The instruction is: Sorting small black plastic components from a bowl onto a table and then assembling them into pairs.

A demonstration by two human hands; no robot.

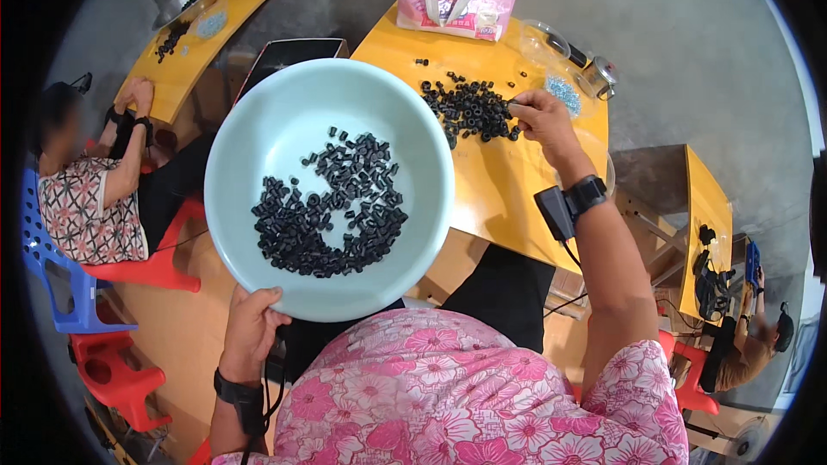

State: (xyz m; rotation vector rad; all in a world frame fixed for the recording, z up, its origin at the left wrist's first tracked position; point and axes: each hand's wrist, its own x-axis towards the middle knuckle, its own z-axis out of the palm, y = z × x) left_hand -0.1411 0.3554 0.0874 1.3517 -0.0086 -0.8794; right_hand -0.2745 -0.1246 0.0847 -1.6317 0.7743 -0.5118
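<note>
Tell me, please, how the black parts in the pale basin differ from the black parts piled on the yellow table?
The parts in the basin lie spread thin in a loose crescent; the pile on the table is smaller and heaped tight. The basin is held at its rim by the left hand; the right hand touches the table pile. Both are small black cylindrical pieces.

Left hand [251, 330] fingers hidden under basin [258, 129] rim — only thumb and knuckles visible. Right hand [541, 116] fingertips buried at edge of black parts pile [469, 108]; pinch state unclear. Near table edge [482, 207] covered by basin. Co-worker's face [60, 133] blurred. Far-right person [758, 349] cut by lens rim — too small to read.
</note>
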